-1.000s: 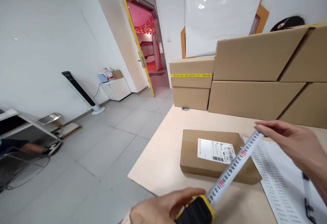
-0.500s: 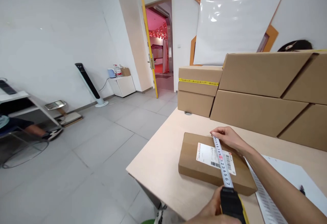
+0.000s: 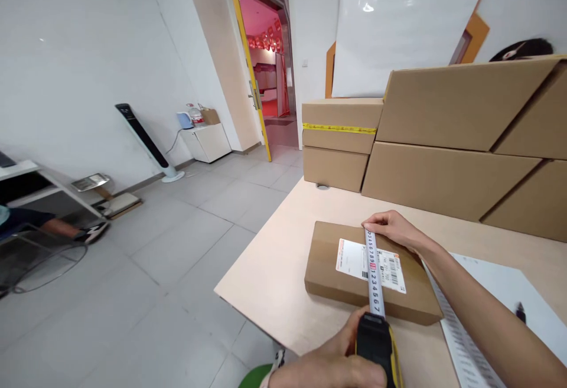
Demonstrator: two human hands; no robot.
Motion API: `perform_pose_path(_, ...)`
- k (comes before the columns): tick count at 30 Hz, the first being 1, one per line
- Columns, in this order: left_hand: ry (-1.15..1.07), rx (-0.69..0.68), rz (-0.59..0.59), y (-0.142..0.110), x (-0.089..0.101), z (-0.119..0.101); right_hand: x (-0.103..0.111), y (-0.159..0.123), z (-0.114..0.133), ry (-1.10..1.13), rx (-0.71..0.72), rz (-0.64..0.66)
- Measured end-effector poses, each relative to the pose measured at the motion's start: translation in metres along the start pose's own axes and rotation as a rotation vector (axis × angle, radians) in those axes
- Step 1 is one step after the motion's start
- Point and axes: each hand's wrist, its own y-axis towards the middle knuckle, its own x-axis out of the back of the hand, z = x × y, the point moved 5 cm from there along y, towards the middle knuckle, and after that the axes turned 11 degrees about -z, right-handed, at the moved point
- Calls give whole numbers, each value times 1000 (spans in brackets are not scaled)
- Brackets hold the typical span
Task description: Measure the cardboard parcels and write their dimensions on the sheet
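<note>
A flat brown cardboard box (image 3: 325, 258) lies on the table, with a white shipping label (image 3: 349, 257) on top. Across the box and over the label runs the white blade (image 3: 374, 276) of a tape measure, its numbers facing up. My right hand (image 3: 396, 228) pinches the blade's end at the far edge of the box. At the near edge, my left hand (image 3: 328, 358) is wrapped around the black and yellow tape measure case (image 3: 375, 341). The blade is pulled out straight between both hands.
Large brown cartons (image 3: 434, 181) are stacked along the table's far side. Right of the box lie printed sheets of paper (image 3: 491, 281) and a black pen (image 3: 520, 312). The table's left edge (image 3: 261, 228) borders the tiled floor. Behind the cartons shows a person's head (image 3: 522, 49).
The tape measure case in my left hand has shifted left along the near edge, so the blade lies at a different angle. My right hand keeps its pinch. The camera view has moved slightly.
</note>
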Motion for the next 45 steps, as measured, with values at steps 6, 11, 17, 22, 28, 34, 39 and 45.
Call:
perform_pose_path(6, 132, -17, -12, 6, 8, 13, -2, 0, 5, -18, 18, 37)
perform_pose_path(11, -18, -56, 7, 23, 8, 30, -3, 1, 5, -10, 4, 32)
perform_pose_path(17, -49, -50, 21, 24, 9, 33, -2, 3, 3, -28, 27, 24)
perform_pose_path(22, 51, -62, 40, 15, -5, 13, -2, 2, 4, -34, 28, 23)
perform_pose_path(28, 83, -49, -17, 15, -12, 6, -3, 2, 4, -24, 29, 30)
perform_pose_path(34, 71, -38, -7, 9, -15, 5, -3, 4, 1, -35, 14, 30)
perform_pose_path(39, 10, -54, 14, 9, -15, 7, -3, 4, 2, -41, 18, 32)
perform_pose_path(45, -57, -71, 73, 4, -21, 3, -4, 3, 4, -46, 17, 30)
